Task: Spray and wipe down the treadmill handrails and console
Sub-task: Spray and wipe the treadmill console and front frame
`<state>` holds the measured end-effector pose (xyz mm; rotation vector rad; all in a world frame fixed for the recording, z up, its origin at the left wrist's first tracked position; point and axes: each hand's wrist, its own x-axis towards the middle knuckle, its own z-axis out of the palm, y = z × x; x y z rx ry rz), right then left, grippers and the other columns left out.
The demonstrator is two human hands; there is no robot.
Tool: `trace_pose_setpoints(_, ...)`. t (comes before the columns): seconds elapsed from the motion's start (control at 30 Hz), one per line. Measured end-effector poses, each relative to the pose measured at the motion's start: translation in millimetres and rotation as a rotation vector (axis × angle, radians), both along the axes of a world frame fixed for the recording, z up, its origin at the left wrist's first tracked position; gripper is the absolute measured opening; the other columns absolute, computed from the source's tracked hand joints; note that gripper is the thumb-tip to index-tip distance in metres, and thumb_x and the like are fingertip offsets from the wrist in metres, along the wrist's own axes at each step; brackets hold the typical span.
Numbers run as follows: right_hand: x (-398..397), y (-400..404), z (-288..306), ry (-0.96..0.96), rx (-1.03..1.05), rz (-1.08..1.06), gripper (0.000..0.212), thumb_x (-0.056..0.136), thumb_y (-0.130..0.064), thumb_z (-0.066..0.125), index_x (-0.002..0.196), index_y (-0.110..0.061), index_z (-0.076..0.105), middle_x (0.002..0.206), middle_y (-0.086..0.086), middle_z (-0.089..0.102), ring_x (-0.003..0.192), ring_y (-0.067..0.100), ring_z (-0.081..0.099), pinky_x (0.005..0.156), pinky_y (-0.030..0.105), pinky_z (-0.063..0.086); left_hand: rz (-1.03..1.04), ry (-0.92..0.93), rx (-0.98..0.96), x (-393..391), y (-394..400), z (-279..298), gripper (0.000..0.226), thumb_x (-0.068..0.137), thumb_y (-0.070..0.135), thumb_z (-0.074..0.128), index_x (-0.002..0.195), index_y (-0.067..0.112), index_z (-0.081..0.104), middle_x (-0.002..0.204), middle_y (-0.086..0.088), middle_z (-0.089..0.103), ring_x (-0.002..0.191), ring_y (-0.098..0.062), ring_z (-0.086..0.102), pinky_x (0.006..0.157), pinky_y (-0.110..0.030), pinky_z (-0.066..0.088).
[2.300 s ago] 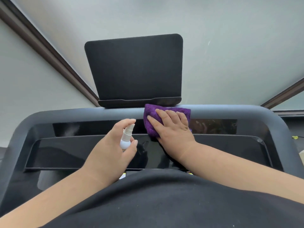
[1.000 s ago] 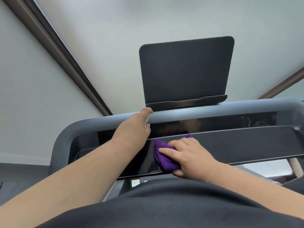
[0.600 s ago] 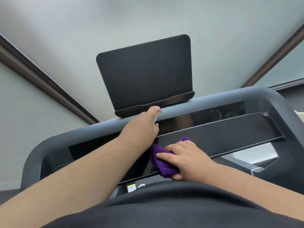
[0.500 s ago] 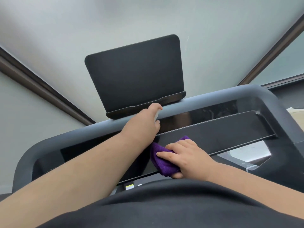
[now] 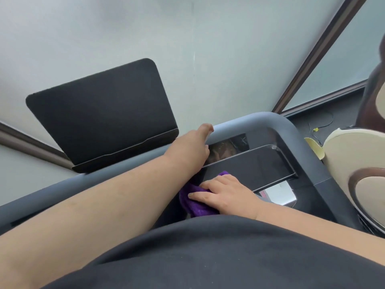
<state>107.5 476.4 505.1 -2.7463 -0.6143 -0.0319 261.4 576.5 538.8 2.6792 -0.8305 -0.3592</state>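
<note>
My right hand point(image 5: 226, 195) lies flat on the purple cloth point(image 5: 194, 202), fingers straight and slightly spread, pressing it against the near edge of the glossy black console panel point(image 5: 256, 166) — nothing pinched, only the palm and fingertips bearing down. The cloth is bunched beneath the hand, most of it showing toward the left of my fingers and down near my dark shirt point(image 5: 208, 253).

My left hand point(image 5: 192, 150) reaches across above it, forearm stretched over the console from the left, with the fingers curled toward the grey handrail point(image 5: 258, 119) at the far edge of the console. Whether it has hold of anything I cannot tell — the palm faces away from the camera and only the back of the hand shows.

The grey handrail runs along the far edge of the console and bends round its right corner, then comes down the right side. A narrow reflective strip point(image 5: 229, 146) sits just under the rail, beside my left hand. On the rail's far side, left of centre, a black tablet rest point(image 5: 102, 115) stands tilted back against a pale frosted wall point(image 5: 208, 49). Beyond the right corner, a cream and brown chair point(image 5: 354, 163) stands on a dark floor, with a thin cable near it.
</note>
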Motion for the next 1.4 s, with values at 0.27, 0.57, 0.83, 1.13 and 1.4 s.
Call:
trace_pose_setpoints(0.27,7.0,-29.9,9.6,0.024,0.074,-0.045,0.054,0.082,-0.055,0.062,0.128,-0.025,0.066,0.112,0.006,0.068,0.088,0.029,0.065,0.082,0.043,0.052,0.059,0.005,-0.038,-6.4,-5.3,5.6,0.044,0.094,0.026,0.050,0.124,0.049,0.027,0.089,0.010,0.053,0.070,-0.020,0.054,0.056,-0.028,0.035)
trace_pose_setpoints(0.57,20.4,-35.5,5.6,0.135,0.044,0.044,0.056,0.087,-0.054,0.058,0.137,-0.029,0.058,0.123,0.006,0.064,0.099,0.031,0.060,0.088,0.042,0.044,0.092,-0.003,-0.028,-6.2,-3.8,9.0,0.033,0.095,0.028,0.050,0.118,0.045,0.033,0.092,0.004,0.056,0.072,-0.024,0.057,0.063,-0.032,0.042)
trace_pose_setpoints(0.83,22.2,-49.8,0.9,-0.073,0.290,-0.087,0.056,0.077,-0.044,0.073,0.126,-0.017,0.068,0.117,0.008,0.067,0.097,0.032,0.065,0.086,0.047,0.051,0.199,0.017,-0.116,-16.6,16.0,13.2,0.049,0.094,0.032,0.056,0.129,0.054,0.028,0.114,0.008,0.060,0.081,-0.014,0.052,0.072,-0.028,0.039)
trace_pose_setpoints(1.13,77.7,-46.6,12.4,0.004,0.064,-0.406,0.059,0.085,-0.059,0.048,0.138,-0.034,0.055,0.146,0.007,0.047,0.132,0.032,0.040,0.110,0.049,0.023,0.522,0.050,-0.277,-76.7,125.8,8.6,0.057,0.090,0.033,0.064,0.130,0.057,0.031,0.097,0.020,0.061,0.081,-0.003,0.060,0.070,-0.020,0.040)
trace_pose_setpoints(1.4,84.4,28.4,-0.6,-0.022,-0.141,-0.262,0.066,0.085,-0.060,0.036,0.139,-0.028,0.055,0.145,0.014,0.050,0.133,0.033,0.037,0.111,0.050,0.020,0.650,0.056,-0.334,-124.7,198.9,9.2,0.059,0.090,0.028,0.065,0.129,0.057,0.031,0.099,0.013,0.062,0.072,-0.013,0.060,0.074,-0.031,0.050)
